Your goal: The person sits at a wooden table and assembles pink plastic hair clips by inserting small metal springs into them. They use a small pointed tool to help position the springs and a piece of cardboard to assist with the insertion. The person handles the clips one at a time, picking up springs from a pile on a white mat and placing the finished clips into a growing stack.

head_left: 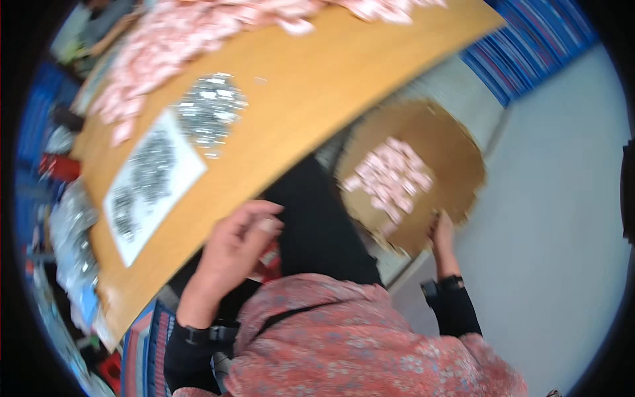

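Over my lap, beside the table's near edge, my left hand is loosely bent with thumb and forefinger apart. Nothing shows in it. My right hand grips the near right rim of a rounded brown cardboard-like bin; its fingertips are partly hidden. Inside the bin lies a small heap of pink pieces, blurred. On the table a pile of shiny silver pieces lies next to a white sheet that carries two clusters of small dark silvery pieces.
A broad heap of pink pieces covers the table's far side. Clear plastic bags and a red object sit at the left edge. Blue striped stacks stand far right, by a pale surface. Another person is at far left.
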Available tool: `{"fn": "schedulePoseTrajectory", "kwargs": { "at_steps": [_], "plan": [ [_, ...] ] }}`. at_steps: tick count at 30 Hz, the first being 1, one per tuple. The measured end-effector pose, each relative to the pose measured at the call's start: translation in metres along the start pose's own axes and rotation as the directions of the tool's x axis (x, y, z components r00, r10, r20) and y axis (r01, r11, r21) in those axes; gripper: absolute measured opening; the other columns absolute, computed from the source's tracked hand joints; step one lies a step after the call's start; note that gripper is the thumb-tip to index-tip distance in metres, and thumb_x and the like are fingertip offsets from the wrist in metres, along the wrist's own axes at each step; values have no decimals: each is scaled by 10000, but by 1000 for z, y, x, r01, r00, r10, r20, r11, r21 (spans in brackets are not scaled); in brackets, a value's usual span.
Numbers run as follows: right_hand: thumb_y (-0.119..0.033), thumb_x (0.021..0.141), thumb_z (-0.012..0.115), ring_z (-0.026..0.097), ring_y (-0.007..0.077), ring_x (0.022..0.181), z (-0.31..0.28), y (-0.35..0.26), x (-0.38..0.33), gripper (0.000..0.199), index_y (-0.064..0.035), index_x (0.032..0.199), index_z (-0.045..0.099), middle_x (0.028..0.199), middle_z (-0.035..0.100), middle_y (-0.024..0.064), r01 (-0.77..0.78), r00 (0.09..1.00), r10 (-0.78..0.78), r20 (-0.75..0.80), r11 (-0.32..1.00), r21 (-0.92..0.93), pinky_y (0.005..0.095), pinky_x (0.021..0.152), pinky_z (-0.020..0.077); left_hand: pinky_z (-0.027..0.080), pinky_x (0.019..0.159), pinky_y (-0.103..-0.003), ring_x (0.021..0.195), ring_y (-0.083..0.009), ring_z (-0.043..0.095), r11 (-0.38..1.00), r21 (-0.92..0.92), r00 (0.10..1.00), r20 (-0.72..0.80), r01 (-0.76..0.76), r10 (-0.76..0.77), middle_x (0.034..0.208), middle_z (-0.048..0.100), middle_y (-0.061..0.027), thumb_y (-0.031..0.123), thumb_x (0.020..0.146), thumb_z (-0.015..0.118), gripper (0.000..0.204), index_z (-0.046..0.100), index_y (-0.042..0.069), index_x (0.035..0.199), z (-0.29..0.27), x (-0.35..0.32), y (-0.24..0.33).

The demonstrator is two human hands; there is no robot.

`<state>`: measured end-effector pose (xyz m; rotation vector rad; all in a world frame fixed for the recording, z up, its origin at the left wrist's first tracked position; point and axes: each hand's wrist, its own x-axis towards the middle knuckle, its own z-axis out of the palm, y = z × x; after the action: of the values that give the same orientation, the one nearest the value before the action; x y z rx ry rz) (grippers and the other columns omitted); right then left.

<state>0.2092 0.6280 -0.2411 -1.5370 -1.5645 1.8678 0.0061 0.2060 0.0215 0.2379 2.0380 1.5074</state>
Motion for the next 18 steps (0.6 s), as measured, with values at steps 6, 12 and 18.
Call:
{"fn": "schedulePoseTrajectory", "kwargs": {
  "at_steps": [6, 12, 18],
  "plan": [
    [-263, 1066, 409, 476, 94, 504, 107, -75, -39, 300, -63, 1153, 615, 604, 474, 8, 552, 824, -498, 269, 812, -189, 262, 463, 377, 530, 647, -270, 699, -115, 656, 887, 383, 949, -70, -259, 308, 781, 691, -74, 133, 955, 627, 173, 673, 20, 1077, -56, -1, 58],
    [-122, 977, 520, 640, 254, 692, 185, -156, -97, 199, -21, 1074, 661, 757, 645, 142, 915, 402, -745, 533, 311, -256, 354, 643, 497, 536, 723, -351, 770, -242, 668, 642, 754, 784, -311, -141, 537, 884, 707, -141, 127, 879, 652, 183, 703, 17, 1015, -164, 88, 59],
    [-83, 923, 583, 672, 321, 759, 227, -195, -124, 142, -5, 1005, 669, 838, 677, 179, 952, 286, -714, 639, 288, -105, 382, 677, 519, 489, 928, -430, 1090, -340, 590, 417, 908, 705, -327, 48, 630, 1117, 647, -154, 80, 817, 633, 318, 658, 47, 1132, -242, 190, 52]
  ]
}}
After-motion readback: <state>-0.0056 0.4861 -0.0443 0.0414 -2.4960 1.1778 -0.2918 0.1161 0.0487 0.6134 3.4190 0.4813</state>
